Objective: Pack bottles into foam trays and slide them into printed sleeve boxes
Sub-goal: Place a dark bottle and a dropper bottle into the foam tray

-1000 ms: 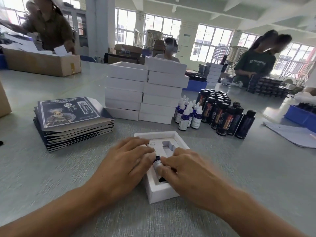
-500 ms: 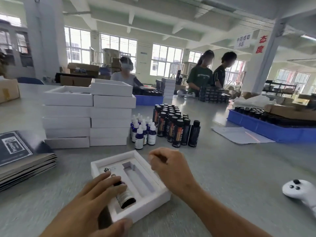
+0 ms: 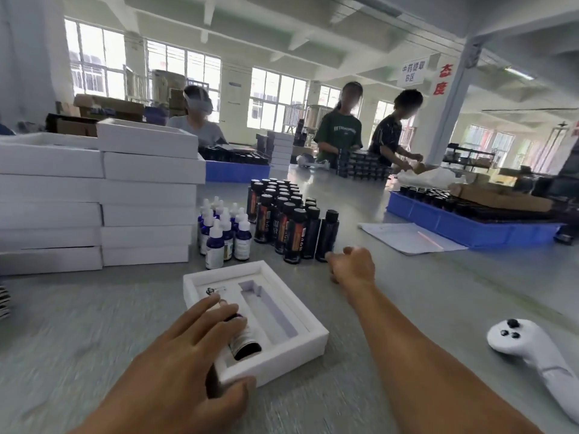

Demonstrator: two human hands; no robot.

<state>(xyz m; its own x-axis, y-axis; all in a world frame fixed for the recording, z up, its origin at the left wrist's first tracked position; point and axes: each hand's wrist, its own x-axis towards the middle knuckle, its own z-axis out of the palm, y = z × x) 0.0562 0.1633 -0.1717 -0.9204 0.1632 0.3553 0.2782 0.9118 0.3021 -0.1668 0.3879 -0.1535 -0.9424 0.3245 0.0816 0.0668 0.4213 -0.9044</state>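
Left hand near, palm down, fingers spread and straight, thumb out to the right, right arm stretched far, right hand loosely curled, holding nothing

Bright daylight from windows behind; soft shadow under my left hand; desk smeared by motion blur; edges bowed.

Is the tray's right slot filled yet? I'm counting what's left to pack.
No. The right slot of the tray lies empty; only the left slot holds a bottle.
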